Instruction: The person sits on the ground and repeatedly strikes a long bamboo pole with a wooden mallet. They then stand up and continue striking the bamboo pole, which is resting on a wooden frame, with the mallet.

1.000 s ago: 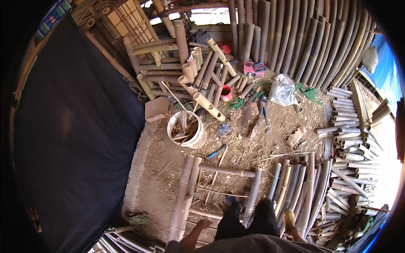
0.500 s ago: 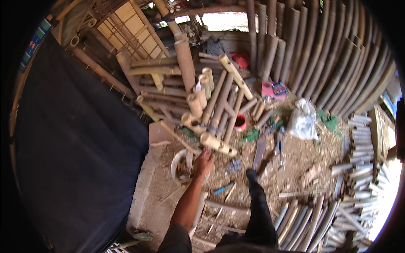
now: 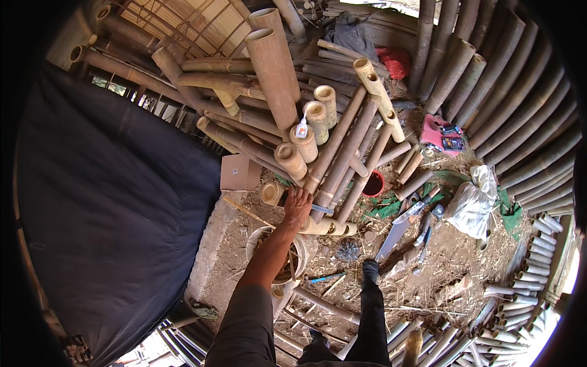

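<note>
My left hand (image 3: 298, 205) reaches forward, its fingers spread over the near end of a bamboo frame. It lies beside a long bamboo pole (image 3: 335, 142) and just above a pale bamboo crosspiece (image 3: 330, 227) with holes. A light blue strip (image 3: 322, 209) shows right of the hand; whether the hand touches it I cannot tell. At its left lies a short bamboo tube (image 3: 271, 193), open end up. Several cut tubes stand beyond, one carrying a small white bottle (image 3: 301, 129). My right hand is out of view.
Under my forearm stands a white bucket (image 3: 304, 248) with scraps. A wide-bladed saw (image 3: 394, 235) lies on the ground to the right, near a plastic bag (image 3: 474, 205) and a red pot (image 3: 373, 183). Dark cloth (image 3: 116, 208) hangs at left; bamboo poles (image 3: 513, 92) line the right.
My left hand has moved forward from below the crosspiece onto the frame's near end, and its fingers now spread. The view has shifted, showing the bamboo larger.
</note>
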Motion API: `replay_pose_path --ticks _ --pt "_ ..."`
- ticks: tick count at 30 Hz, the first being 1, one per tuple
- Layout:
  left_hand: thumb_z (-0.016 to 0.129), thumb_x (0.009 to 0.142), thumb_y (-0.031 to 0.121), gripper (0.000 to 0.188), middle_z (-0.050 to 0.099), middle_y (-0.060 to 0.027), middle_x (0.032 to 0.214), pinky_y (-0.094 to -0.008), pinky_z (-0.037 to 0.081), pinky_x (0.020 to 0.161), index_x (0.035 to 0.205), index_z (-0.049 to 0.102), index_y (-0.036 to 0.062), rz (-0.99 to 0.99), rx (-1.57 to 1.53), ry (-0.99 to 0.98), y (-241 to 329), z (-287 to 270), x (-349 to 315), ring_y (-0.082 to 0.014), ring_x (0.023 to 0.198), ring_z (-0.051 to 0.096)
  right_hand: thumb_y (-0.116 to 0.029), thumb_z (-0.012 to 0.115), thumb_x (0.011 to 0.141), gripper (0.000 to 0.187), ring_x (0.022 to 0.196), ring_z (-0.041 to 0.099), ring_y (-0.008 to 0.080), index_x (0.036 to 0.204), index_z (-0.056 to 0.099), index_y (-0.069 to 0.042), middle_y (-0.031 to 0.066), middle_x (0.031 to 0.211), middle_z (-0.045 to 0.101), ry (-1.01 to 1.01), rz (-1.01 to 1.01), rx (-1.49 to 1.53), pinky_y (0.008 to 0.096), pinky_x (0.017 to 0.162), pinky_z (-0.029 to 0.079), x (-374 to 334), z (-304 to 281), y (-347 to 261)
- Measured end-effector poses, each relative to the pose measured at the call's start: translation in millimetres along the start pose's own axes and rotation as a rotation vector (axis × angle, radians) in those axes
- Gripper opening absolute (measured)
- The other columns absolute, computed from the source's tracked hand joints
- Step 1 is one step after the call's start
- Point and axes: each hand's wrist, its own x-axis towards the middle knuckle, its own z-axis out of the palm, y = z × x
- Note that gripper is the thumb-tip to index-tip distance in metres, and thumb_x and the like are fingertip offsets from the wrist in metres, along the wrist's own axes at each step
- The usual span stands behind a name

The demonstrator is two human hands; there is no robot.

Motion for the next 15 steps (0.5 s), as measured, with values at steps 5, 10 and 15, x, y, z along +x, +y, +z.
replay_pose_path --ticks 5,10,15 --pt "0.056 0.092 0.022 0.028 0.061 -0.0078 0.113 -0.0546 0.036 0.107 0.116 0.068 0.0134 0.078 -0.066 0.008 -10.0 19.1 5.3 -0.0271 0.116 0.053 -0.038 0.075 0.08 0.069 0.127 0.057 0.0228 0.138 0.054 -0.009 0.0235 0.13 0.061 -0.036 -0.022 -0.069 0.0367 0.108 0.043 9.0 2.4 -14.8" --pt "0.072 0.081 0.02 0.036 0.061 -0.0091 0.107 -0.0415 0.05 0.092 0.116 0.067 0.0096 -0.08 -0.799 -0.041 -32.4 -64.9 21.6 -0.027 0.101 0.061 -0.035 0.073 0.083 0.067 0.128 0.053 0.021 0.141 0.05 -0.013 0.0238 0.136 0.055 -0.101 -0.047 -0.179 0.0358 0.109 0.04 11.2 6.5 -20.2" --pt "0.077 0.076 0.019 0.044 0.06 -0.0122 0.102 -0.04 0.05 0.087 0.116 0.063 0.0088 -0.144 -1.189 0.484 -109.8 -113.7 45.4 -0.0295 0.098 0.06 -0.032 0.071 0.086 0.065 0.13 0.05 0.0192 0.144 0.046 -0.016 0.024 0.142 0.049 -0.158 -0.113 -0.302 0.035 0.111 0.038 26.4 2.1 -17.7"
